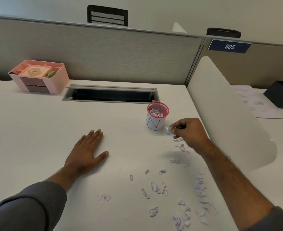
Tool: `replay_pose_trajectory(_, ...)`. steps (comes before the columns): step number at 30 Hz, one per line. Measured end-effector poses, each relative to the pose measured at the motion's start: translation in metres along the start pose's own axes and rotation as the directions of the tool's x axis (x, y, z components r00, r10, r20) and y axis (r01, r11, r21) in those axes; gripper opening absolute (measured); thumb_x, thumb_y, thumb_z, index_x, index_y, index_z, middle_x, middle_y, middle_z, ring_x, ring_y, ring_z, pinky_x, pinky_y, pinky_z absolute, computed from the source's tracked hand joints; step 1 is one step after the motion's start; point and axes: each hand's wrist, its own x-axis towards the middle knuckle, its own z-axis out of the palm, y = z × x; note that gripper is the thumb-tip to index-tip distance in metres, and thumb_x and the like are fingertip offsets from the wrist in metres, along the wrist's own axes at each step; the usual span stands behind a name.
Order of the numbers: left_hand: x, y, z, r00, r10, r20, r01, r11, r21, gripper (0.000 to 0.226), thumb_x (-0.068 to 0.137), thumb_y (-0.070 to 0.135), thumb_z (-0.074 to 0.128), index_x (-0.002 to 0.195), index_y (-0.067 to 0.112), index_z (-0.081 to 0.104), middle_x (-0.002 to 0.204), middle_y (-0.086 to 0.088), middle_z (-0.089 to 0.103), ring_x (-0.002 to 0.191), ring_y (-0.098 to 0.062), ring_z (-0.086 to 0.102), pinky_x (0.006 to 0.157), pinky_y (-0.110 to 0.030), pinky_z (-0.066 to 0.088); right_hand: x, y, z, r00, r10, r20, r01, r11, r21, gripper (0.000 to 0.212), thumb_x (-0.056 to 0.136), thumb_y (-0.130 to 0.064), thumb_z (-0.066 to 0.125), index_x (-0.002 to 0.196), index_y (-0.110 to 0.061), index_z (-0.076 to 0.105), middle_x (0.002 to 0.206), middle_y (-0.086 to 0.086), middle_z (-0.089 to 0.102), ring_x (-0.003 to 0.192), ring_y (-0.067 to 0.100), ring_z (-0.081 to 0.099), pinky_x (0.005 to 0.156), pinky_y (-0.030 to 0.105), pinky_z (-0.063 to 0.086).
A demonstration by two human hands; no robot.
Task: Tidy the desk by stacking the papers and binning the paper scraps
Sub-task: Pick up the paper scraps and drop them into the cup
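Many paper scraps point(155, 187) are spread over the lower right of the white bench point(37, 130). Some lie alone and some lie in small heaps, and a long trail of them runs down near the right arm.

A crumpled scrap point(169, 131) is pinched in the fingertips of the right hand point(187, 132), at the middle right of the frame. The other fingers of that hand are curled in. The held scrap is just beside the bin point(157, 115), lower than its rim and to its right.

The bin is a small cup with a red mesh rim and a white wrap marked with black lines. It stands upright, right of the middle of the frame, and torn scraps are seen inside it.

The left hand point(87, 150) is laid flat on the bench at the middle of the frame, palm down, fingers straight and close together, thumb out to the side. Nothing is held in it.

A pink organizer point(54, 80) is set at the upper left, with a tape roll point(34, 71) in its top tray. Printed papers point(257, 104) are seen at the far right, past a white divider point(220, 105).
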Motion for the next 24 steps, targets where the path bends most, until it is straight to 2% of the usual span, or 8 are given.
replay_pose_trajectory(1,0.0,0.0,0.001,1.0,-0.005,0.006,0.005,1.0,0.001,0.087,0.088,0.074,0.017,0.161,0.027,0.006,0.165,0.018,-0.004,0.151,0.001,-0.012,0.123,-0.025,-0.006,0.009,-0.004,0.0,1.0,-0.01,-0.014,0.01,1.0,0.017,0.017,0.078,0.007,0.071,0.074,-0.009,0.075,0.072,0.015,0.072,0.054,0.018,0.067,0.062,0.04,0.058)
replay_pose_trajectory(4,0.004,0.0,0.002,1.0,-0.025,0.012,0.025,0.999,0.031,0.085,0.089,0.073,0.013,0.161,0.028,0.002,0.165,0.018,-0.007,0.151,0.001,-0.014,0.124,-0.026,-0.006,0.038,-0.019,0.002,0.997,-0.061,-0.057,0.062,0.998,0.025,0.017,0.079,0.006,0.072,0.075,-0.01,0.074,0.073,0.012,0.071,0.061,0.023,0.067,0.063,0.032,0.058)
replay_pose_trajectory(7,0.005,0.0,0.003,0.999,-0.036,0.007,0.036,0.999,0.022,0.083,0.09,0.073,0.015,0.161,0.03,0.004,0.164,0.02,-0.008,0.15,0.003,-0.014,0.123,-0.024,-0.008,0.063,-0.033,0.011,0.99,-0.117,-0.074,0.112,0.991,-0.07,0.006,0.08,0.0,0.075,0.085,-0.003,0.075,0.08,0.013,0.07,0.073,0.026,0.066,0.067,0.034,0.06)
replay_pose_trajectory(11,0.005,-0.001,0.003,0.999,-0.043,-0.01,0.043,0.999,0.013,0.082,0.091,0.073,0.018,0.16,0.031,0.007,0.164,0.022,-0.007,0.148,0.006,-0.016,0.12,-0.019,-0.012,0.084,-0.046,0.024,0.983,-0.181,-0.02,0.165,0.931,-0.324,0.016,0.082,-0.005,0.074,0.098,-0.002,0.074,0.103,0.015,0.071,0.088,0.019,0.061,0.068,0.024,0.053)
replay_pose_trajectory(16,0.006,-0.001,0.004,0.998,-0.058,-0.019,0.058,0.998,-0.001,0.079,0.092,0.072,0.021,0.16,0.034,0.007,0.163,0.025,-0.008,0.146,0.01,-0.018,0.12,-0.018,-0.013,0.097,-0.053,0.034,0.986,-0.129,0.104,0.164,0.857,-0.488,0.038,0.077,-0.006,0.078,0.114,-0.009,0.07,0.122,0.012,0.066,0.109,0.027,0.061,0.079,0.03,0.05)
replay_pose_trajectory(18,0.006,-0.001,0.005,0.998,-0.061,-0.024,0.061,0.998,-0.003,0.078,0.092,0.072,0.022,0.16,0.035,0.008,0.163,0.026,-0.007,0.147,0.01,-0.018,0.119,-0.017,-0.014,0.1,-0.051,0.035,0.988,-0.137,0.077,0.157,0.865,-0.476,0.037,0.077,-0.005,0.078,0.113,-0.011,0.071,0.12,0.011,0.067,0.105,0.026,0.062,0.075,0.029,0.05)
replay_pose_trajectory(21,0.005,0.0,0.005,0.998,-0.063,-0.024,0.063,0.998,-0.005,0.079,0.092,0.072,0.023,0.16,0.035,0.008,0.163,0.026,-0.007,0.147,0.01,-0.017,0.118,-0.017,-0.014,0.102,-0.046,0.034,0.977,-0.214,-0.017,0.187,0.888,-0.42,0.021,0.084,0.001,0.069,0.103,-0.007,0.073,0.108,0.012,0.071,0.089,0.02,0.062,0.073,0.027,0.051)
replay_pose_trajectory(24,0.005,0.0,0.004,0.998,-0.065,-0.021,0.065,0.998,-0.007,0.079,0.092,0.072,0.022,0.16,0.035,0.008,0.163,0.026,-0.007,0.147,0.009,-0.017,0.121,-0.02,-0.01,0.104,-0.039,0.026,0.959,-0.252,-0.127,0.208,0.936,-0.284,0.013,0.085,0.002,0.066,0.094,-0.003,0.074,0.094,0.014,0.073,0.078,0.025,0.068,0.078,0.036,0.059)
